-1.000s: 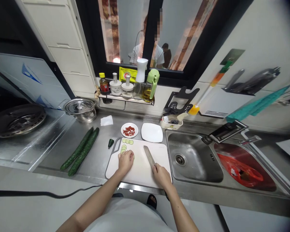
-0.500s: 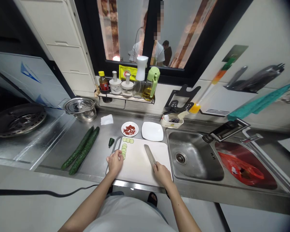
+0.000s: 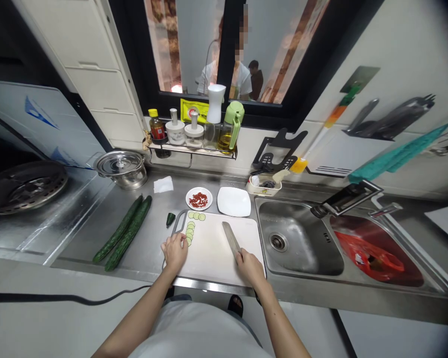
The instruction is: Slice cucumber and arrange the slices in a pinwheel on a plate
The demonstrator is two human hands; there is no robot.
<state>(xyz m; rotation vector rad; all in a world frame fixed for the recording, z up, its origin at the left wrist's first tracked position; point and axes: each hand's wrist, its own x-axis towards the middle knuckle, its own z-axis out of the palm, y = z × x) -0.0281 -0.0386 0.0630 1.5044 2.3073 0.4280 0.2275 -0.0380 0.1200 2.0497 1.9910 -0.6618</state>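
Right hand clenched round a grey steel knife; left hand fingertips against round pale-green cucumber slices, grip unclear; far beyond, yellow packet, lettering unreadable.

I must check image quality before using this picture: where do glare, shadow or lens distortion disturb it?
Head view: pale glare patches on the grey steel sink basin; deep shadow around the round dark stove burner; black vignetting at the top right corner; wide-lens stretching towards the edges; a pixelated patch over the black-framed glass window; the white rectangular cutting board fairly evenly lit.

hands with knife and cucumber slices
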